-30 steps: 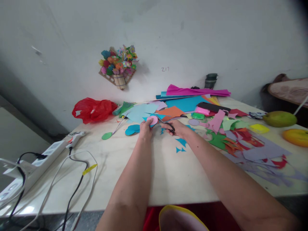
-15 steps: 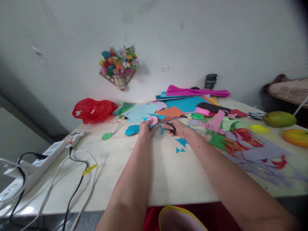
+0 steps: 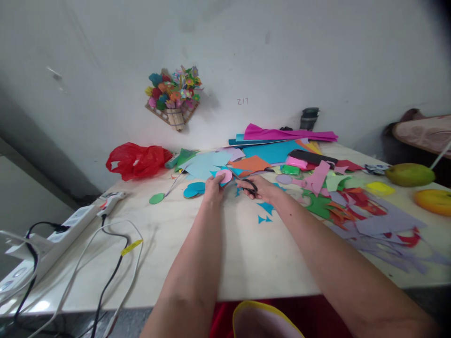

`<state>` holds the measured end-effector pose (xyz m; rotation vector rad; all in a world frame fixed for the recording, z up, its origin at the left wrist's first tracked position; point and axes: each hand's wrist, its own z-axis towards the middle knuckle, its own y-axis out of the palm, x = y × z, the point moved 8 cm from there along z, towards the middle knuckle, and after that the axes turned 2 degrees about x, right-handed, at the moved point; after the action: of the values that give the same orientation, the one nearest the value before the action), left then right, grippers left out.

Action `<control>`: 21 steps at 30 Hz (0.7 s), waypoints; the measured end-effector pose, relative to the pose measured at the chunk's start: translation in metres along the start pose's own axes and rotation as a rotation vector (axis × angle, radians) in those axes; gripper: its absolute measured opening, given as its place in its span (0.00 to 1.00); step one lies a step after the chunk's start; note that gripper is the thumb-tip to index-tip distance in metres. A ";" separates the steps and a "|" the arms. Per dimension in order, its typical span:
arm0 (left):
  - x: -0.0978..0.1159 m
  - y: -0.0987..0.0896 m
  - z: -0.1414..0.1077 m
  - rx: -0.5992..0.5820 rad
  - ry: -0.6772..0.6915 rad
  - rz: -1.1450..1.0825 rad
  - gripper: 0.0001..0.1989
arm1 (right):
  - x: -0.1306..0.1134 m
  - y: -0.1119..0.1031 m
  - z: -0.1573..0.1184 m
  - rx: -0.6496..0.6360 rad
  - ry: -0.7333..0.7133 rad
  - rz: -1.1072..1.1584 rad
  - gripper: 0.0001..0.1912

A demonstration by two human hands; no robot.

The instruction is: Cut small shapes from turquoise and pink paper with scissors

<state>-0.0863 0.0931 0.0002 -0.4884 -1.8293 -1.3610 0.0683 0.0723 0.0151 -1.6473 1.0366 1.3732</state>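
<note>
A round pink paper piece [image 3: 225, 175], with blue paper behind it, is pinched in my left hand [image 3: 213, 187]. My right hand [image 3: 260, 187] is closed on the black handles of the scissors [image 3: 252, 188], whose blades point left at the edge of the papers. Blue paper discs [image 3: 194, 189] lie left of my left hand, and a green disc [image 3: 157, 198] is farther left. Small blue offcuts [image 3: 267, 207] rest on the table below my right hand.
Colored sheets [image 3: 271, 151] and a dark cup [image 3: 309, 118] stand at the back. Paper scraps [image 3: 352, 206] and fruit [image 3: 408, 174] are at the right. A red bag [image 3: 139, 161], a power strip [image 3: 70, 227] and cables are at the left. A flower decoration [image 3: 174, 98] hangs on the wall.
The pink piece in my left hand has shifted very slightly to the right. Little else differs.
</note>
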 end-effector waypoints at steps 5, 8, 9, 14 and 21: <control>0.001 -0.001 0.000 0.005 0.004 -0.014 0.11 | 0.002 0.000 0.003 0.005 0.001 0.033 0.12; 0.000 -0.001 0.002 0.006 -0.001 -0.030 0.11 | 0.005 -0.001 0.005 0.009 0.006 0.029 0.12; 0.000 -0.001 0.002 0.004 -0.003 -0.033 0.11 | 0.005 -0.001 0.006 0.007 0.005 0.026 0.12; -0.001 -0.001 0.004 -0.014 -0.009 -0.040 0.10 | 0.007 -0.002 0.009 0.006 0.006 0.023 0.12; -0.001 -0.003 0.007 -0.035 -0.006 -0.029 0.09 | 0.010 -0.003 0.013 -0.007 0.001 0.016 0.12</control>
<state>-0.0898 0.0989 -0.0035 -0.4865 -1.8267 -1.4146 0.0673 0.0838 0.0035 -1.6481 1.0487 1.3884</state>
